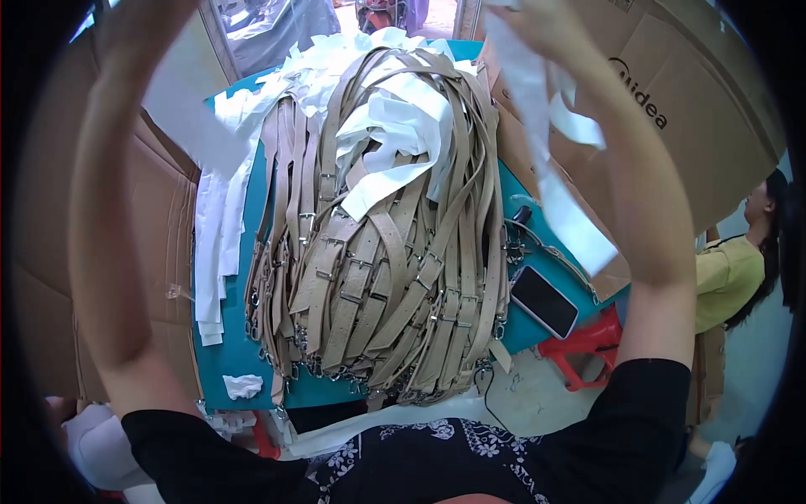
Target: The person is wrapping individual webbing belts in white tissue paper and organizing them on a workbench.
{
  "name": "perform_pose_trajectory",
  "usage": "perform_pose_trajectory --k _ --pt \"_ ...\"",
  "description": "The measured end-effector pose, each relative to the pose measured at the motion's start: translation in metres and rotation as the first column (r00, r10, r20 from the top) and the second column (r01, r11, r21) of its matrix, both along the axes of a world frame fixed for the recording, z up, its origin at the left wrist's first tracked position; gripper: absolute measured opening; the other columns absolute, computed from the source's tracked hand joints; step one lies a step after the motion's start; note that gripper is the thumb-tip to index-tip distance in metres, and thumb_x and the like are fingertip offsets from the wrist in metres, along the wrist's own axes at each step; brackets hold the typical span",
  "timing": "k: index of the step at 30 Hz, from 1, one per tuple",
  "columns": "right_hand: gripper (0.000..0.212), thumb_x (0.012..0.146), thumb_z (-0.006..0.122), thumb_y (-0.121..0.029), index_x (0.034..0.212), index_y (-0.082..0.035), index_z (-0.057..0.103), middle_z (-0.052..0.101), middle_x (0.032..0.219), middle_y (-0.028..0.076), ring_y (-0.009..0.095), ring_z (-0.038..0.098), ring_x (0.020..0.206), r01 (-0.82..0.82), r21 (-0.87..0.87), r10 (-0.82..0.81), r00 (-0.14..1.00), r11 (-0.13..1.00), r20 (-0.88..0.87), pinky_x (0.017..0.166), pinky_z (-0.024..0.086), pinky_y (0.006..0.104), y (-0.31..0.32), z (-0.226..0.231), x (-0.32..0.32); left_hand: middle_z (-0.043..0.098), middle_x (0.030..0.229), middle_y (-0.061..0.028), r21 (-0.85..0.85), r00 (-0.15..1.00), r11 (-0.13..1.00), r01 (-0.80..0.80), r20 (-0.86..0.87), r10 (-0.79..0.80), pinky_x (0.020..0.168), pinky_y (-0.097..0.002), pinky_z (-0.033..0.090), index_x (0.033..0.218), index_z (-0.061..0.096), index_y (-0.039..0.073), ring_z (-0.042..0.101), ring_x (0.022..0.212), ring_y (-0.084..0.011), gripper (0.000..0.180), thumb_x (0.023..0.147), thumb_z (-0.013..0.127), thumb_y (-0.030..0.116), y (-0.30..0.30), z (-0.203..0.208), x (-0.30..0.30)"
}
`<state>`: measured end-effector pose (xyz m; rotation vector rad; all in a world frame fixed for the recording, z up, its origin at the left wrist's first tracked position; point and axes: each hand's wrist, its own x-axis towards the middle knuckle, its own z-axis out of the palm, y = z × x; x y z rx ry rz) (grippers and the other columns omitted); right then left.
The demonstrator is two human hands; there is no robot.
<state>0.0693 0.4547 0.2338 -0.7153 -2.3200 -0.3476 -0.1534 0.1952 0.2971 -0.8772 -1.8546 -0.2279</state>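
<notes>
Both my arms are raised to the top of the head view. My right hand (pixel 546 29) grips white strips (pixel 537 181) of thin fabric or paper, which dangle past the table's right side. Only part of my left hand (pixel 147 21) shows at the upper edge, its fingers cut off; a white strip (pixel 197 134) hangs beside it, and its hold cannot be made out. Below, a large heap of beige straps (pixel 361 277) with metal buckles and clips covers the teal table (pixel 239 328). More white strips (pixel 390 126) lie looped over and behind the straps.
Right of the heap lie a dark-screened phone (pixel 544 301) and a loose strap (pixel 571 265). A crumpled white scrap (pixel 243 386) sits near the front left corner. Large cardboard boxes (pixel 663 76) flank the table. A red stool (pixel 588 349) and a person in yellow (pixel 730 277) are at the right.
</notes>
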Motion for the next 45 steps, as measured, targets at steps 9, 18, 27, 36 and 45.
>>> perform_pose_trajectory --k 9,18,27,36,45 --pt "0.032 0.078 0.057 -0.024 0.102 -0.003 0.059 0.062 0.089 0.013 0.024 0.062 0.077 -0.096 -0.759 -0.142 0.96 0.644 -0.242 0.068 0.05 0.0377 0.226 -0.028 -0.002 0.062 0.095 -0.0204 -0.374 0.404 0.583 0.721 0.911 0.085 0.077 -0.0365 0.048 0.085 0.064 -0.006 0.059 0.095 -0.0296 0.088 0.064 0.05 0.078 0.098 -0.205 0.045" --pt "0.096 0.066 0.05 -0.077 0.124 -0.002 0.047 0.055 0.116 0.016 0.025 0.054 0.104 0.266 -0.964 0.049 0.963 0.014 0.266 0.086 0.045 0.0404 0.046 -0.189 -0.063 0.051 0.122 -0.0159 -0.303 0.555 0.749 0.589 0.825 -0.103 0.087 -0.0358 0.044 0.118 0.055 0.013 0.052 0.109 -0.0295 0.081 0.062 0.059 0.071 0.163 -0.267 0.053" --pt "0.092 0.058 0.073 -0.062 0.122 -0.001 0.045 0.055 0.112 0.014 0.024 0.057 0.096 -0.12 -0.968 0.177 0.971 -0.219 -0.16 0.078 0.048 0.0396 0.011 -0.194 -0.099 0.059 0.102 -0.006 0.837 -0.77 0.376 0.399 0.528 -0.358 0.082 -0.0297 0.044 0.106 0.058 0.005 0.053 0.099 -0.0149 0.031 0.078 0.061 0.017 0.195 -0.313 -0.003" --pt "0.048 0.064 0.066 -0.028 0.104 -0.001 0.061 0.06 0.096 0.014 0.025 0.06 0.077 0.109 -0.896 0.024 0.991 0.429 0.132 0.065 0.05 0.0364 0.037 -0.133 -0.071 0.059 0.101 -0.0158 0.036 0.093 0.439 0.898 0.959 -0.268 0.072 -0.0327 0.046 0.113 0.052 0.0 0.059 0.082 -0.0245 0.043 0.079 0.059 0.025 0.124 -0.23 0.058" --pt "0.042 0.072 0.054 -0.031 0.092 0.005 0.063 0.063 0.078 0.013 0.022 0.058 0.072 -0.135 -0.332 0.243 0.919 0.934 0.311 0.064 0.046 0.034 -0.073 0.08 -0.072 0.025 0.129 -0.0239 0.388 0.737 0.665 0.638 -0.056 -0.674 0.101 -0.0407 0.027 0.135 0.017 -0.006 0.033 0.118 -0.039 0.108 0.055 0.081 0.027 0.116 -0.159 0.021"
